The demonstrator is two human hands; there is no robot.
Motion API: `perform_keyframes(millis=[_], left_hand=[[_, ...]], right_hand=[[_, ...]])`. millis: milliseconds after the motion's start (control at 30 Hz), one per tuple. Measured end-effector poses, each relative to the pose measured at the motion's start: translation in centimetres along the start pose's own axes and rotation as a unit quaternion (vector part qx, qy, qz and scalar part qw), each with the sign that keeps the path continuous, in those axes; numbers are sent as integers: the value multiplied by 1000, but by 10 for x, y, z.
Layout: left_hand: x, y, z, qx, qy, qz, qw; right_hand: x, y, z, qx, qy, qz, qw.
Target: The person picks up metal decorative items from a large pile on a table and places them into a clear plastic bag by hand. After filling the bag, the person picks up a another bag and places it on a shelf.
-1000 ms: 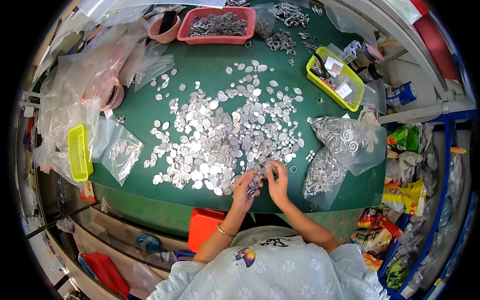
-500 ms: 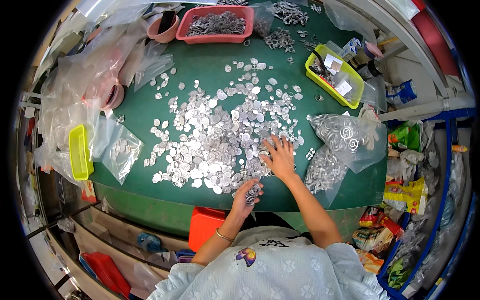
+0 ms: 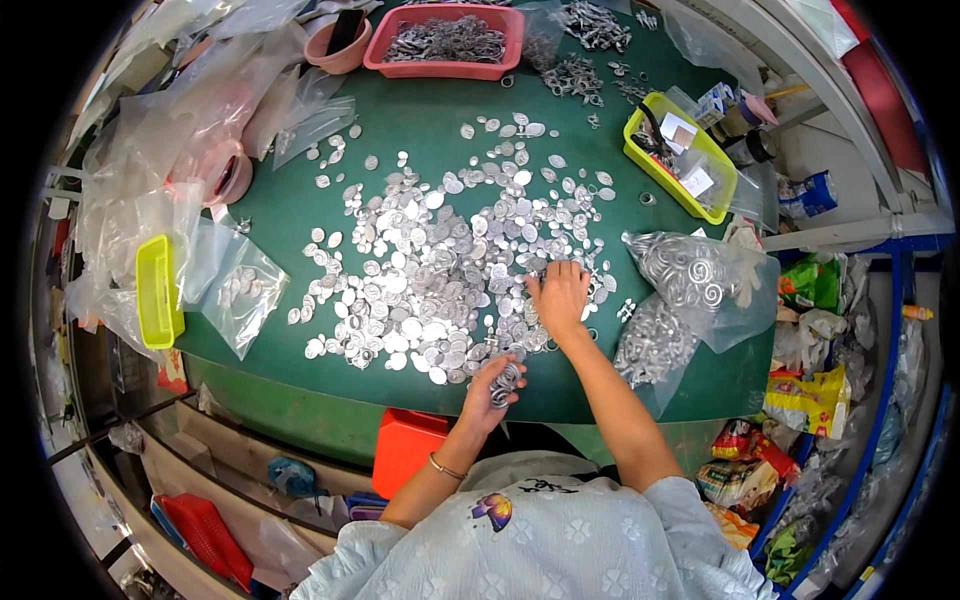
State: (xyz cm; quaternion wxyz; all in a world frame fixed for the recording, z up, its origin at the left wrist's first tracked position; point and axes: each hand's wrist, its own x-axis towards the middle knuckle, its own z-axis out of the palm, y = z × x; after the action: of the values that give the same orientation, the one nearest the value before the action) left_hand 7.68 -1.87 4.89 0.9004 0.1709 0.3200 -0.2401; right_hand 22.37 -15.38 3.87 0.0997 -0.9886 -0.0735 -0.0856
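Note:
Near the table's front edge my left hand [image 3: 484, 393] is closed around a small bunch of silver ring-like pieces [image 3: 504, 385], and their loops stick out between thumb and fingers. My right hand [image 3: 563, 297] rests on the right side of a wide spread of silver medal-like pieces [image 3: 430, 265], most of them oval or round and flat. Its thumb stands apart from the fingers, whose tips bend down onto the metal. Whatever lies under that palm is hidden.
Clear bags of silver spiral pieces [image 3: 672, 285] lie right of my right hand. Yellow-green trays stand at the right [image 3: 716, 206] and left [image 3: 160, 297]. Farther back is a pink basin [image 3: 375, 55] of metal parts. Plastic bags [image 3: 150, 150] cover the left side of the green table [image 3: 260, 360].
My right hand has drawn its spread fingers closer together and bent them over the pieces. My left hand keeps its bunch in nearly the same place. The view has shifted slightly.

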Motion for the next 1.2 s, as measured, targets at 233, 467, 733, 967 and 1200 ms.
perform_keyframes(millis=[233,467,733,967,1200], left_hand=[[2,1,-9,-16,-9,2,1000],[2,2,-6,-9,5,6,1000],[4,1,-3,-1,14,0,1000],[8,-1,-7,-9,-2,-5,1000],[9,-3,-7,-13,-1,-1,1000]], right_hand=[[6,33,4,119,-96,72,986],[0,34,-3,128,-41,30,991],[2,12,2,156,-14,39,987],[31,64,9,618,55,365,694],[56,94,10,517,101,471,708]])
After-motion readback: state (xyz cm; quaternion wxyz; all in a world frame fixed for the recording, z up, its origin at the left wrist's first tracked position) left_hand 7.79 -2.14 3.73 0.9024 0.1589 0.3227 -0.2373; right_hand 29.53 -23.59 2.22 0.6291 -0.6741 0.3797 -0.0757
